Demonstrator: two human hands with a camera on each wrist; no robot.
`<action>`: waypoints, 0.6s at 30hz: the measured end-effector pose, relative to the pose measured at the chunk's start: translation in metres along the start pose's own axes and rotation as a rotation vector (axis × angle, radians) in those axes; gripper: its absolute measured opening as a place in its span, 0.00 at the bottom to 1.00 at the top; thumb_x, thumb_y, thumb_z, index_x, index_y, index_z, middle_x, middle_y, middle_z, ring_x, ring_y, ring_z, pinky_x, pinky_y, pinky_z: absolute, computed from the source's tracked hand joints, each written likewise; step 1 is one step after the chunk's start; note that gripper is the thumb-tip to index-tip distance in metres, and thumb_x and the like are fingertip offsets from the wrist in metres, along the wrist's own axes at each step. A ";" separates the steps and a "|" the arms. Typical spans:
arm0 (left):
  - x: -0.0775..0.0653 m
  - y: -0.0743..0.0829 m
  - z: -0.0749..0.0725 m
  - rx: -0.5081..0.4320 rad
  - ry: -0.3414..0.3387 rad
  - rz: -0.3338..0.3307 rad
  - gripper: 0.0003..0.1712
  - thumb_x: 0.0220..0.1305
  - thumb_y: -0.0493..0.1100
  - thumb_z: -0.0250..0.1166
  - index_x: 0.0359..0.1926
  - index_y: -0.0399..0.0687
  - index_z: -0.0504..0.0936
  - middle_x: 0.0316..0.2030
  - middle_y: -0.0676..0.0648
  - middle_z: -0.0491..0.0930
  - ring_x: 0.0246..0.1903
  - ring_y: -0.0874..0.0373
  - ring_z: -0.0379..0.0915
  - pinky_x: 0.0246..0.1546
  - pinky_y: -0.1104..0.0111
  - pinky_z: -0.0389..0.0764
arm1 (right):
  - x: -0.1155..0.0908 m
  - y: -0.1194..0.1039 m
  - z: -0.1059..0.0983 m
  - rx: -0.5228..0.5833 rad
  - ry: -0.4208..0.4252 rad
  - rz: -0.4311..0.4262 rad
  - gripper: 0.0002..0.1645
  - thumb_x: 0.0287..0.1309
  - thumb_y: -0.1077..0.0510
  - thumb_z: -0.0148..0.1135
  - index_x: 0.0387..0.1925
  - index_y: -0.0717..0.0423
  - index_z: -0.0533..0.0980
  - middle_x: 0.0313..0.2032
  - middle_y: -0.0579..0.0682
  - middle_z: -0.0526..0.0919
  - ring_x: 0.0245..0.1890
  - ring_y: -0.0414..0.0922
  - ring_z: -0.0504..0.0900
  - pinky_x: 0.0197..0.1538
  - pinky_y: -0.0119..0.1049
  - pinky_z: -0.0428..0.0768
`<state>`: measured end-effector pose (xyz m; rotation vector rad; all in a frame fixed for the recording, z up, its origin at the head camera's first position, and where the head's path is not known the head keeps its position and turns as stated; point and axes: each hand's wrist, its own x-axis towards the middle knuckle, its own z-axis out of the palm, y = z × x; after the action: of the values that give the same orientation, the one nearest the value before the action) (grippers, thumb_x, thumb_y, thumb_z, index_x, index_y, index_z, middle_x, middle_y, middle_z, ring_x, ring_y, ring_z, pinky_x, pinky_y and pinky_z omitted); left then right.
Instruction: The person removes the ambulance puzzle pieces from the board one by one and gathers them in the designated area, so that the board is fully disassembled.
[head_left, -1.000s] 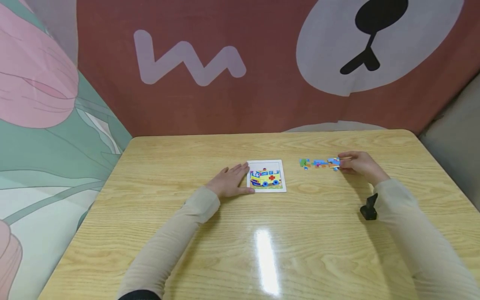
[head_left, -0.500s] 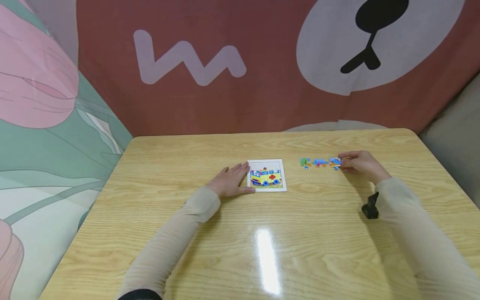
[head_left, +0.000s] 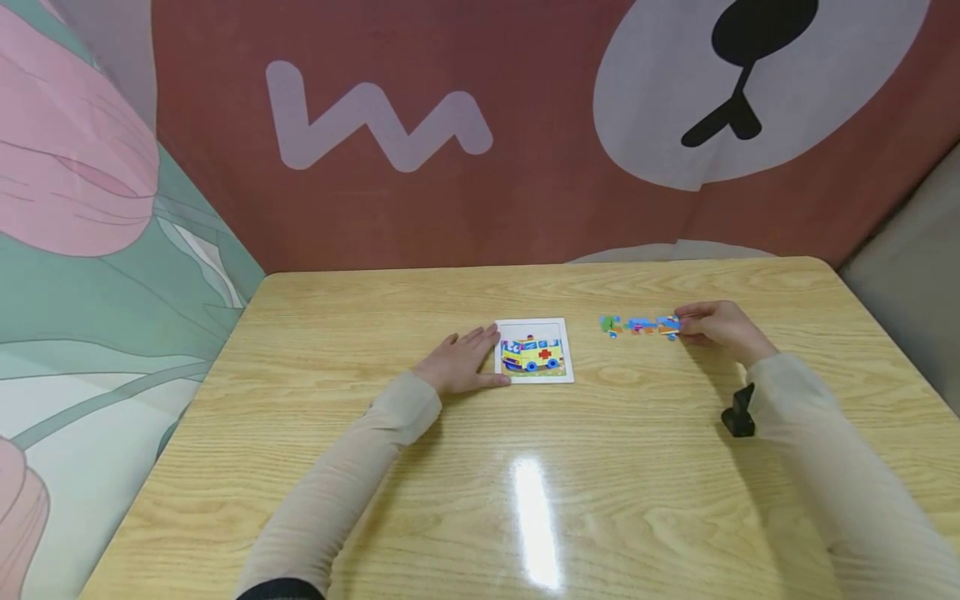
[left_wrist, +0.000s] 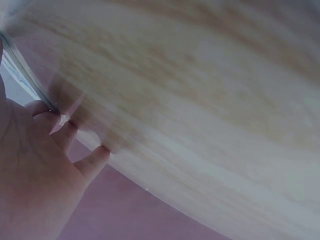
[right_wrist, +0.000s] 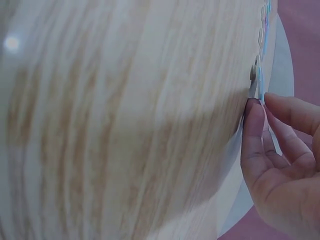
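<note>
Ambulance puzzle (head_left: pixel 534 353) and row of pieces (head_left: pixel 640 326) between both hands (head_left: pixel 462 364) (head_left: pixel 722 327)

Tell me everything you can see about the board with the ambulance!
The board is squarish and thin-looking, with a white border; its material is unclear. Its picture shows a yellow ambulance with a red cross and blue wheels, mostly white above. It lies flat on the table, left of the puzzle pieces. The left grip touches its left edge.

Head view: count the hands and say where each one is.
2: the left hand rests at the left edge of the white-framed picture; the right hand pinches the rightmost puzzle piece beyond it.
</note>
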<state>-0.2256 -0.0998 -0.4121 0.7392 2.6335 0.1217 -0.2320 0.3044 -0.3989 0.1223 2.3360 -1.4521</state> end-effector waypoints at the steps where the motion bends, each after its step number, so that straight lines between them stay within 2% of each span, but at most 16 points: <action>1: 0.000 0.000 0.000 0.001 0.000 0.000 0.51 0.63 0.73 0.47 0.76 0.52 0.43 0.77 0.54 0.37 0.76 0.56 0.36 0.75 0.51 0.45 | 0.000 0.000 0.000 0.000 0.003 -0.004 0.33 0.66 0.65 0.52 0.65 0.80 0.54 0.29 0.23 0.73 0.32 0.20 0.76 0.41 0.20 0.80; 5: 0.000 0.000 0.000 0.002 -0.004 -0.001 0.51 0.63 0.73 0.47 0.76 0.52 0.43 0.77 0.54 0.37 0.76 0.56 0.35 0.75 0.51 0.45 | -0.001 -0.003 0.000 -0.028 0.017 -0.007 0.34 0.65 0.64 0.53 0.65 0.80 0.55 0.28 0.21 0.73 0.31 0.20 0.75 0.40 0.19 0.79; 9: -0.001 0.001 -0.001 0.000 -0.009 -0.003 0.52 0.63 0.73 0.47 0.76 0.52 0.43 0.77 0.54 0.37 0.76 0.56 0.35 0.75 0.51 0.45 | -0.003 -0.015 0.001 -0.101 0.032 -0.001 0.33 0.66 0.61 0.53 0.66 0.76 0.57 0.32 0.26 0.76 0.31 0.20 0.74 0.40 0.21 0.79; 11: -0.001 0.002 -0.002 -0.005 -0.010 -0.005 0.51 0.63 0.73 0.48 0.76 0.52 0.43 0.77 0.54 0.37 0.76 0.56 0.35 0.76 0.51 0.45 | -0.003 -0.024 0.004 -0.142 0.042 -0.014 0.32 0.67 0.60 0.52 0.66 0.74 0.59 0.38 0.34 0.78 0.31 0.20 0.74 0.41 0.22 0.79; 13: -0.001 0.002 -0.002 -0.006 -0.011 -0.005 0.51 0.63 0.73 0.48 0.76 0.52 0.43 0.77 0.54 0.37 0.76 0.56 0.35 0.76 0.51 0.45 | -0.002 -0.033 0.008 -0.175 0.045 -0.034 0.31 0.67 0.60 0.51 0.66 0.73 0.60 0.46 0.46 0.79 0.32 0.19 0.73 0.43 0.22 0.78; 15: -0.001 0.002 -0.002 -0.007 -0.013 -0.004 0.52 0.63 0.73 0.48 0.76 0.52 0.43 0.77 0.53 0.37 0.76 0.56 0.35 0.76 0.51 0.44 | 0.001 -0.042 0.015 -0.197 0.043 -0.057 0.30 0.67 0.60 0.51 0.65 0.72 0.61 0.53 0.58 0.77 0.32 0.19 0.73 0.43 0.23 0.78; 18: -0.001 0.002 -0.002 -0.008 -0.014 -0.005 0.51 0.63 0.73 0.48 0.76 0.52 0.43 0.77 0.54 0.37 0.76 0.56 0.35 0.76 0.51 0.44 | 0.004 -0.056 0.028 -0.221 0.016 -0.070 0.29 0.68 0.60 0.51 0.65 0.70 0.62 0.59 0.67 0.71 0.34 0.22 0.73 0.45 0.27 0.78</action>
<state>-0.2246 -0.0987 -0.4092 0.7278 2.6197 0.1250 -0.2433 0.2535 -0.3645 -0.0084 2.5181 -1.2171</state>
